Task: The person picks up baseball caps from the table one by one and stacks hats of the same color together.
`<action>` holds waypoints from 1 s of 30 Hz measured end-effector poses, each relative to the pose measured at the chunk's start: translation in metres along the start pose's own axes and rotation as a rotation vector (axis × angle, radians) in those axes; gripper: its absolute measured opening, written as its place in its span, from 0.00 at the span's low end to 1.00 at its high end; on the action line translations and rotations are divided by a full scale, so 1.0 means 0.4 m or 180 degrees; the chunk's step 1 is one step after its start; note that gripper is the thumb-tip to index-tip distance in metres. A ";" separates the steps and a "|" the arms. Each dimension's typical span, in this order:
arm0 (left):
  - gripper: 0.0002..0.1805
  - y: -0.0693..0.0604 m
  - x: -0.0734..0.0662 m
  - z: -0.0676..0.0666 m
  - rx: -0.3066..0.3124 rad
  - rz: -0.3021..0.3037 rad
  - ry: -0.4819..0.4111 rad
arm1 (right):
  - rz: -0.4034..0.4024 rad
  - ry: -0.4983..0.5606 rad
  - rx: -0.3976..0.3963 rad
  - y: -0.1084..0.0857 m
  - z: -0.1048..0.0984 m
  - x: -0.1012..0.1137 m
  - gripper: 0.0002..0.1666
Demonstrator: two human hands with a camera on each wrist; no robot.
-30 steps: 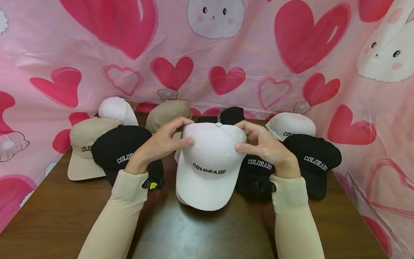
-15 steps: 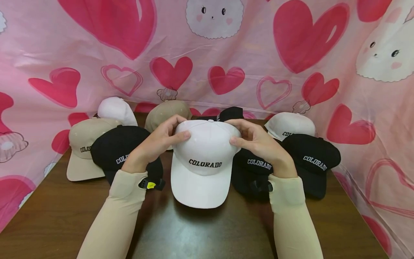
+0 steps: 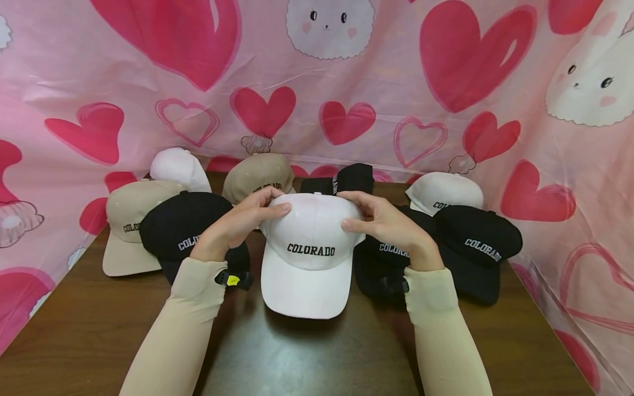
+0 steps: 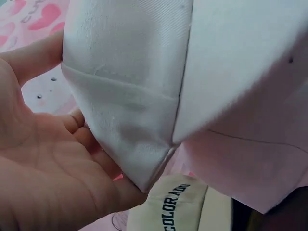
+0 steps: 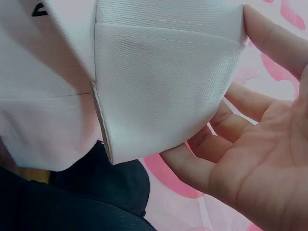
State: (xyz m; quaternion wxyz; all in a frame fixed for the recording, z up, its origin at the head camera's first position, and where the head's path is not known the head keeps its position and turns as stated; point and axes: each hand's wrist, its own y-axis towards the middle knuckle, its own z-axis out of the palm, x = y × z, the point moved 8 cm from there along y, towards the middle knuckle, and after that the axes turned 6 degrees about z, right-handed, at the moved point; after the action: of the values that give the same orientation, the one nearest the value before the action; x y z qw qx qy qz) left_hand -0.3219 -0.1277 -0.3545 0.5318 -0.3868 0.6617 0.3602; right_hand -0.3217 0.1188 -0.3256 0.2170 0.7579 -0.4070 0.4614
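**White cap [image 3: 309,225] and right hand [image 3: 388,223] lower in the frame than half a second ago**

Since that earlier frame, the crown's top has dropped, while the front edge of its brim sits at nearly the same height. The right hand has shifted down and to the left, covering the end of the lettering on the black cap [image 3: 365,264] just right of centre. The left hand [image 3: 238,223] is slightly lower too. Behind it, the lettering on the beige cap [image 3: 255,173] has come into sight. Against the frame a second ago, the white cap is further left and straighter.

Both hands hold the white cap at the centre of the frame, brim toward the viewer, each with its thumb on the crown's front and fingers behind. The right wrist view has more white cloth at its left edge, with part of a letter, so a second white cap may lie beneath; I cannot be sure. Nor can I tell whether the held cap's weight is resting on anything.

As for progress, the caps at the frame's left and right, such as the black cap at far right [image 3: 480,236], are on the table [image 3: 307,363] and look settled. The central one appears nearly in place, its lettering facing front; what seems left is its final seating and the release by both hands.
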 end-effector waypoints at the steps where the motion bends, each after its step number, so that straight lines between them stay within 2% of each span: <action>1: 0.17 0.002 0.005 -0.001 -0.0005 -0.0029 0.0005 | 0.0032 -0.0015 -0.0010 0.003 0.002 -0.005 0.39; 11: 0.18 0.015 0.048 -0.001 -0.0024 -0.0245 0.0105 | 0.0249 -0.0125 0.0028 0.025 0.019 -0.053 0.38; 16: 0.21 0.018 0.070 -0.004 -0.0034 -0.0348 0.0261 | 0.0392 -0.0173 0.0132 0.031 0.032 -0.073 0.39; 21: 0.24 0.017 0.082 -0.005 -0.0050 -0.0447 0.0419 | 0.0431 -0.0331 0.0174 0.037 0.039 -0.082 0.40; 30: 0.25 0.016 0.084 -0.001 -0.0058 -0.0401 0.0667 | 0.0414 -0.0415 0.0138 0.042 0.044 -0.089 0.42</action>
State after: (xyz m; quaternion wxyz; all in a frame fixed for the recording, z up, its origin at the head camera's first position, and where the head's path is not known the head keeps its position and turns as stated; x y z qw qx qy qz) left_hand -0.3323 -0.1297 -0.3869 0.4778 -0.4680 0.6847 0.2897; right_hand -0.3350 0.1118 -0.3661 0.1432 0.7629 -0.4585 0.4329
